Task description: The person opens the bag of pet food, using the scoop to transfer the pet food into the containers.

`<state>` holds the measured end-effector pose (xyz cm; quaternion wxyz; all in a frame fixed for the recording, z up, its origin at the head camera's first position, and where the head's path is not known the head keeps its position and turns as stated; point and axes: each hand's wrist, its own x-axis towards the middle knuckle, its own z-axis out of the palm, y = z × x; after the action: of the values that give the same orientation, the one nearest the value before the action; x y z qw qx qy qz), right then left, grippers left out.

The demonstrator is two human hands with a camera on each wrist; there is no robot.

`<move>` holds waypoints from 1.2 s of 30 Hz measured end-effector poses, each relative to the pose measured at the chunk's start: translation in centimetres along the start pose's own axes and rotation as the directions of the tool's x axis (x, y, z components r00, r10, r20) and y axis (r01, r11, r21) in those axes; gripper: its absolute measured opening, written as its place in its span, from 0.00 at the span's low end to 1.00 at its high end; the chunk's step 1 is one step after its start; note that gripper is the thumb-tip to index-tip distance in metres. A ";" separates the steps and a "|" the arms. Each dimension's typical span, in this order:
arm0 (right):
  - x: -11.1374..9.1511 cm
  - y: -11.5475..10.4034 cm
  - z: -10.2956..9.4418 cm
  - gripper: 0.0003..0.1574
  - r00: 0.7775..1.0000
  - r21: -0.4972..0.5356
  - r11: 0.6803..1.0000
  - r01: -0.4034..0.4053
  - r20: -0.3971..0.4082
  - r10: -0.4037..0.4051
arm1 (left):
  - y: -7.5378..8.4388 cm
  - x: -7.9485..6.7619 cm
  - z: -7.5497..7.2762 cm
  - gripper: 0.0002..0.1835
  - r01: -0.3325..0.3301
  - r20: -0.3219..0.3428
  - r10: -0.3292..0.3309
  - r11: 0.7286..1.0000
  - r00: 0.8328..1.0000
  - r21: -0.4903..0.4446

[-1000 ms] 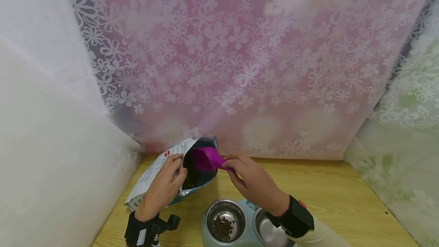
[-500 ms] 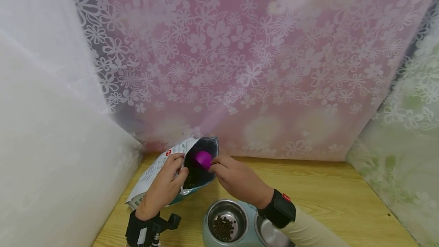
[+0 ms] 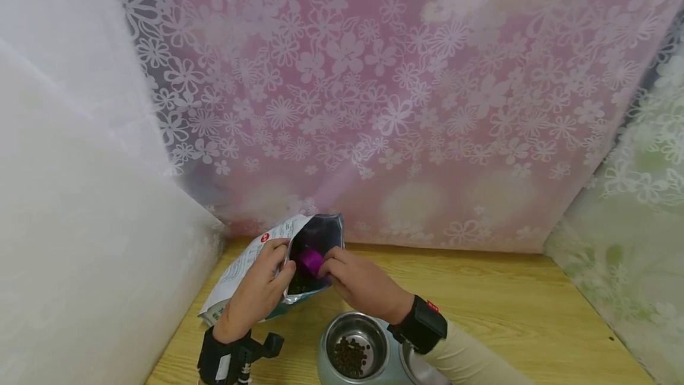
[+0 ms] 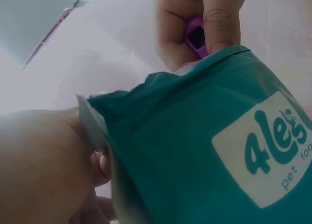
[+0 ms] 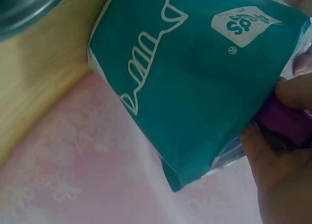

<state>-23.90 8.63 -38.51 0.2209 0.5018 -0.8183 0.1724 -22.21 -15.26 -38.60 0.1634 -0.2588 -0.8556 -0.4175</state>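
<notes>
A teal and white pet food bag (image 3: 251,263) lies tilted on the table, its mouth facing right. My left hand (image 3: 259,290) grips the near edge of that mouth between thumb and fingers. At the opening, my right hand (image 3: 363,283) pinches the handle of a purple scoop (image 3: 311,260), whose bowl is inside the bag and partly hidden in the dark. In the left wrist view the handle end of the scoop (image 4: 196,37) shows between the right hand's fingers, above the bag's rim. The right wrist view shows the bag's teal face (image 5: 204,87) beside the right hand (image 5: 287,180).
A pale blue double feeder (image 3: 392,352) stands at the front. Its left steel bowl (image 3: 383,349) holds some brown kibble (image 3: 350,356); the right bowl (image 3: 422,370) is partly covered by my right arm. A pink floral curtain (image 3: 374,106) hangs behind the wooden table (image 3: 507,290).
My right hand has moved left and slightly down, taking the scoop deeper into the bag. The left hand keeps its grip on the bag's edge.
</notes>
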 end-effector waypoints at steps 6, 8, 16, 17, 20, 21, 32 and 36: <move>-0.3 0.1 0.8 0.07 0.995 0.118 0.988 -0.099 0.000 0.100 | 0.0 0.0 -0.1 0.13 0.004 -0.006 -0.004 1.000 1.000 -0.001; -0.4 0.1 0.9 0.07 0.988 0.174 0.973 -0.151 -0.007 0.155 | 0.1 0.0 -0.2 0.12 0.009 -0.004 -0.009 1.000 1.000 -0.005; -0.7 0.5 1.6 0.09 0.918 0.351 0.866 -0.356 -0.043 0.395 | -0.1 -0.1 -0.1 0.12 0.025 0.008 -0.025 1.000 1.000 -0.013; -0.7 0.5 1.6 0.09 0.910 0.365 0.855 -0.368 -0.048 0.412 | -0.1 -0.1 -0.1 0.12 0.023 0.008 -0.023 1.000 1.000 -0.014; -0.8 0.5 1.7 0.09 0.884 0.406 0.819 -0.404 -0.057 0.464 | -0.1 -0.1 -0.1 0.12 0.005 0.005 -0.005 1.000 1.000 -0.008; -0.8 0.5 1.6 0.08 0.875 0.420 0.807 -0.416 -0.057 0.481 | -0.1 -0.1 -0.1 0.12 0.001 0.004 -0.001 1.000 1.000 -0.009; -0.7 0.6 1.4 0.08 0.798 0.520 0.703 -0.486 -0.063 0.599 | 0.2 0.0 -0.2 0.12 0.006 0.000 -0.006 0.999 1.000 -0.044; -0.8 0.7 1.6 0.08 0.784 0.542 0.681 -0.492 -0.064 0.618 | 0.1 0.0 -0.1 0.10 0.017 0.010 -0.017 0.999 1.000 -0.039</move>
<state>-24.49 8.71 -40.29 0.1183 0.2420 -0.8255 0.4959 -22.13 -15.29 -38.48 0.1506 -0.2568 -0.8502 -0.4341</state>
